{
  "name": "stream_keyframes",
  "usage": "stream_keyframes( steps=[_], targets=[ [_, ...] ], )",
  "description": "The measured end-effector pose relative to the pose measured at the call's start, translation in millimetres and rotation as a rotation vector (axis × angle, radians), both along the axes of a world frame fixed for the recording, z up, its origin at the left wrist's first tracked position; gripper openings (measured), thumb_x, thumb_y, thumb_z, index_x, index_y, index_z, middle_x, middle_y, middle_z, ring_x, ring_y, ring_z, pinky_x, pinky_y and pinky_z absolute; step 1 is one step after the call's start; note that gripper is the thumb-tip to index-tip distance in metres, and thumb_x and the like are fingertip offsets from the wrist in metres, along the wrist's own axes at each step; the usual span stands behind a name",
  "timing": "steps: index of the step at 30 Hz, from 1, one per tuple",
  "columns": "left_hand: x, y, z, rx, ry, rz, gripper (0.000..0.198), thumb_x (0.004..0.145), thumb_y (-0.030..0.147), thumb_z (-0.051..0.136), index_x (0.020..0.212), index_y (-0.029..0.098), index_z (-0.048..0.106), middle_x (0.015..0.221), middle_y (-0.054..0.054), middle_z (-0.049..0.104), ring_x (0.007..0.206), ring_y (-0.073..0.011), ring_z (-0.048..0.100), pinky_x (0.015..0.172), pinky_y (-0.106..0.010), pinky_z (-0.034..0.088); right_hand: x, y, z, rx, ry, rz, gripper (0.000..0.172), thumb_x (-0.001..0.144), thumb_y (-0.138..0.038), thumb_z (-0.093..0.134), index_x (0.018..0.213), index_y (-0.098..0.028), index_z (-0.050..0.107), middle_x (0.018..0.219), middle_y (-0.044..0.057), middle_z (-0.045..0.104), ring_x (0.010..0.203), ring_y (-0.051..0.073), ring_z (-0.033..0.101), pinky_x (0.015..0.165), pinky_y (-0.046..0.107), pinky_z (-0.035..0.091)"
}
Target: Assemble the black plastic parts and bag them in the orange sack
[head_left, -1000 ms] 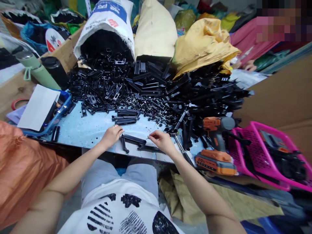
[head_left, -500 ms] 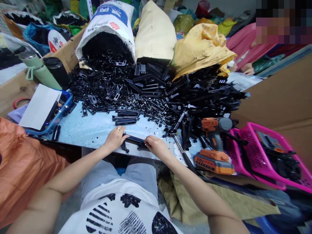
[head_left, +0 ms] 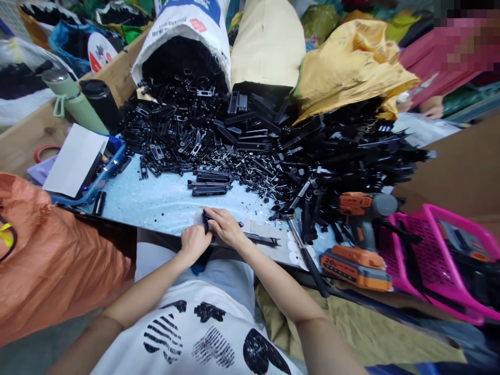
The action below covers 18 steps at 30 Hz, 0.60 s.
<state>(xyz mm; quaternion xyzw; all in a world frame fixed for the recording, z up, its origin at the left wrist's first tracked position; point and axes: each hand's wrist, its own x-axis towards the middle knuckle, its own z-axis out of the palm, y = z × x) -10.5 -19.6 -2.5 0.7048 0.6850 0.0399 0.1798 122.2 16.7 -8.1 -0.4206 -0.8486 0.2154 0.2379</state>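
At the front edge of the table my left hand [head_left: 195, 242] is closed round the lower end of a black plastic part [head_left: 205, 217]. My right hand [head_left: 226, 227] meets it from the other side, its fingertips pressed on the top of the same part. Most of the part is hidden by my fingers. A long thin black strip [head_left: 263, 239] sticks out to the right from beneath my right hand; I cannot tell whether it joins the held part. Just beyond my hands lies a small stack of black bar-shaped pieces [head_left: 211, 190].
Heaped black parts [head_left: 183, 125] and small pins [head_left: 258, 169] spill from sacks at the back. On the right are a hammer [head_left: 302, 245], a cordless drill [head_left: 361, 239] and a pink basket [head_left: 425, 260]. A blue tray [head_left: 91, 195] and bottles [head_left: 84, 107] stand left. A person's hand [head_left: 432, 107] shows far right.
My hands have come together: the right hand has moved left onto the part at my left hand. My left hand has turned and closed lower. The view has shifted slightly.
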Motion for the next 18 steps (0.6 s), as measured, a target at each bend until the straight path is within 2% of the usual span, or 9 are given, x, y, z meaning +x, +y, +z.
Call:
stream_keyframes(
  steps=[3,7,9,13,16,18],
  targets=[
    [6,2,-3.3,0.041,-0.043,0.066,0.038,0.088,0.038,0.041,0.077,0.016,0.071,0.073,-0.013,0.07,0.069,-0.024,0.068,0.061,-0.03,0.047,3,-3,-6.6,0.018,-0.016,0.004,0.045,0.096,-0.032,0.032,0.141,-0.026,0.035,0.125,0.009,0.054,0.112,0.02,0.05,0.095,0.039,0.043],
    [4,-3,-3.1,0.034,0.016,0.002,0.038,0.086,0.04,0.045,0.077,0.015,0.071,0.074,-0.014,0.07,0.071,-0.0254,0.068,0.062,-0.031,0.047,2,-5,-7.8,0.032,-0.124,-0.024,0.045,0.095,-0.036,0.034,0.136,-0.021,0.043,0.118,0.011,0.056,0.103,0.023,0.05,0.09,0.04,0.045],
    [3,-6,-0.2,0.025,0.026,-0.01,0.035,0.086,0.035,0.044,0.079,0.013,0.071,0.075,-0.015,0.07,0.071,-0.0252,0.067,0.062,-0.031,0.047,0,-6,-5.8,0.03,-0.152,-0.057,0.044,0.095,-0.037,0.033,0.134,-0.02,0.046,0.114,0.011,0.057,0.1,0.023,0.05,0.089,0.039,0.045],
    [-7,-1,11.3,0.016,-0.068,-0.064,0.035,0.089,0.028,0.038,0.078,0.014,0.068,0.074,-0.013,0.069,0.069,-0.0233,0.066,0.062,-0.031,0.047,1,-21,-0.1,0.101,-0.13,-0.074,0.041,0.096,-0.034,0.031,0.131,-0.021,0.048,0.121,0.011,0.054,0.109,0.023,0.048,0.09,0.039,0.043],
    [-13,20,19.8,0.223,-0.228,-0.134,0.038,0.094,0.03,0.032,0.081,0.016,0.065,0.081,-0.01,0.068,0.081,-0.0208,0.064,0.074,-0.031,0.048,4,-44,-3.4,0.199,-0.192,-0.23,0.038,0.093,-0.038,0.04,0.12,-0.018,0.056,0.114,0.014,0.057,0.103,0.025,0.049,0.084,0.041,0.042],
    [-8,35,20.9,0.327,-0.343,-0.307,0.036,0.096,0.031,0.03,0.097,0.016,0.063,0.099,-0.009,0.067,0.098,-0.0191,0.06,0.086,-0.031,0.045,3,-56,-11.3,0.218,-0.3,-0.362,0.034,0.089,-0.041,0.047,0.103,-0.016,0.064,0.097,0.014,0.061,0.09,0.026,0.051,0.076,0.041,0.04]
  ],
)
